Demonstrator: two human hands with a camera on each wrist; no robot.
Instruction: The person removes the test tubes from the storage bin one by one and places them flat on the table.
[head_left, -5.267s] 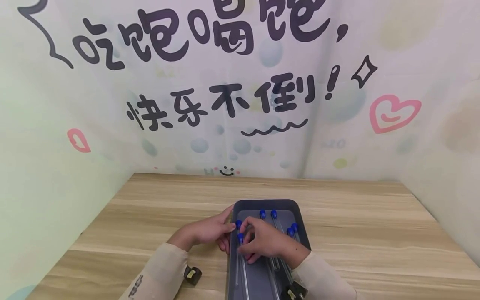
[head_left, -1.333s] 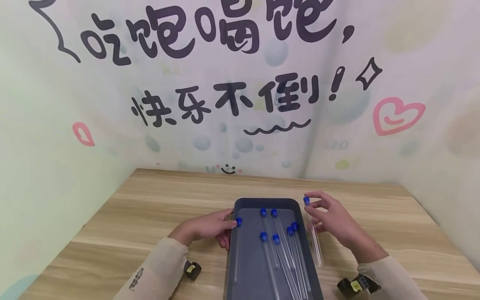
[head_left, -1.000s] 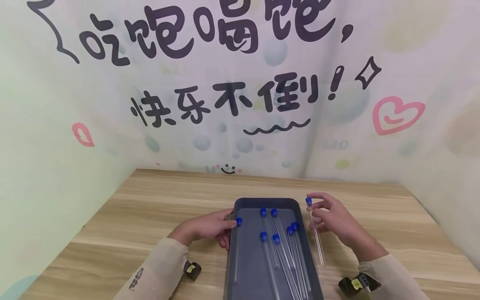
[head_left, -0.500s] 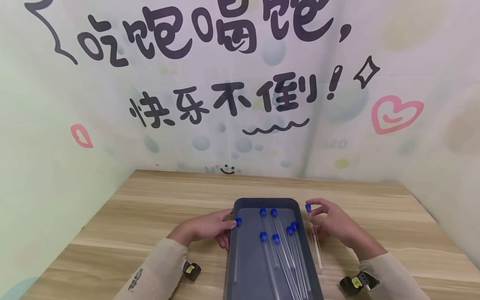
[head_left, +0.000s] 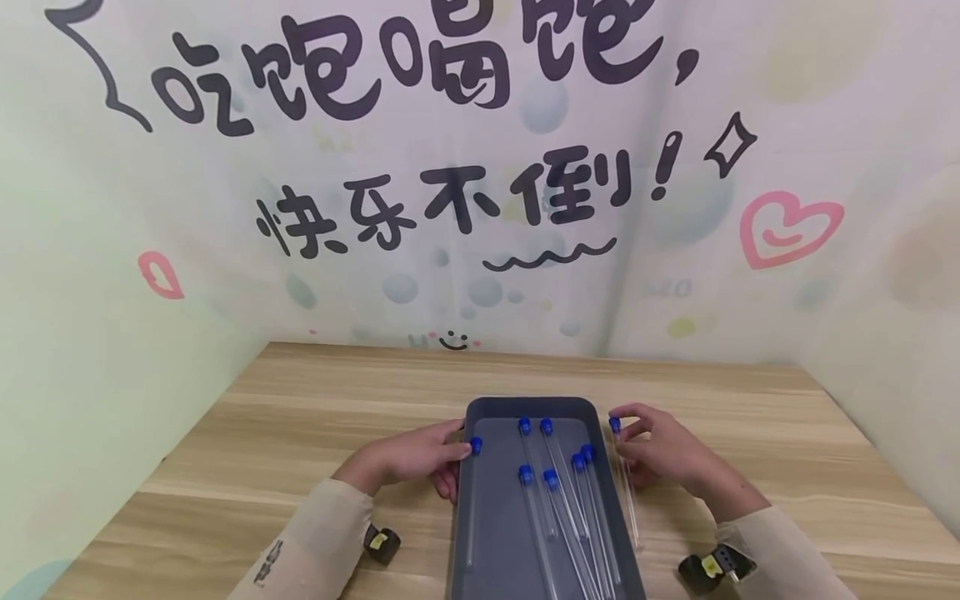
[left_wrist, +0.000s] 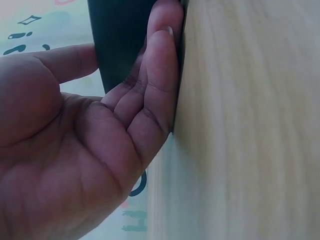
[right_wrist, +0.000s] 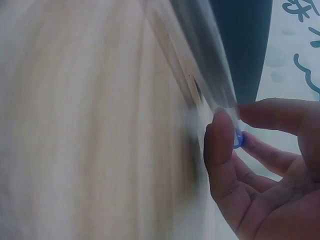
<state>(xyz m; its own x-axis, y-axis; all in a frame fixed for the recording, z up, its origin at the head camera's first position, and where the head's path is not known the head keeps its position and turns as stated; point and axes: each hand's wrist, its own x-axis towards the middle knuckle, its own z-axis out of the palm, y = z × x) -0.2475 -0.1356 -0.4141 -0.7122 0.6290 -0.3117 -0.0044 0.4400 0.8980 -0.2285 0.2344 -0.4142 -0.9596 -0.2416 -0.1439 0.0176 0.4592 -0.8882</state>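
Observation:
A dark grey tray (head_left: 495, 533) lies on the wooden table. My left hand (head_left: 416, 458) grips its left side, thumb at the rim; in the left wrist view the fingers (left_wrist: 162, 65) lie along the outer wall. Just outside the right wall, my right hand (head_left: 663, 450) pinches a clear test tube (head_left: 628, 500) near its blue cap (head_left: 615, 423). This tube slants down close over the table, cap end away from me. In the right wrist view, thumb and fingers close round the tube (right_wrist: 215, 60) just by its cap (right_wrist: 238, 138).
Several blue-capped test tubes (head_left: 536, 525) lie in the tray, mostly toward its right side. One tube (head_left: 471, 517) lies along the left wall. A patterned cloth (head_left: 375, 300) with lettering hangs behind the table (head_left: 360, 375). Black wrist cameras (head_left: 382, 543) sit at both sleeves.
Earlier my right hand was at the tubes on the tray's left. Later it held one tube outside the right wall, and it has since lowered it toward the table. My left hand stays put.

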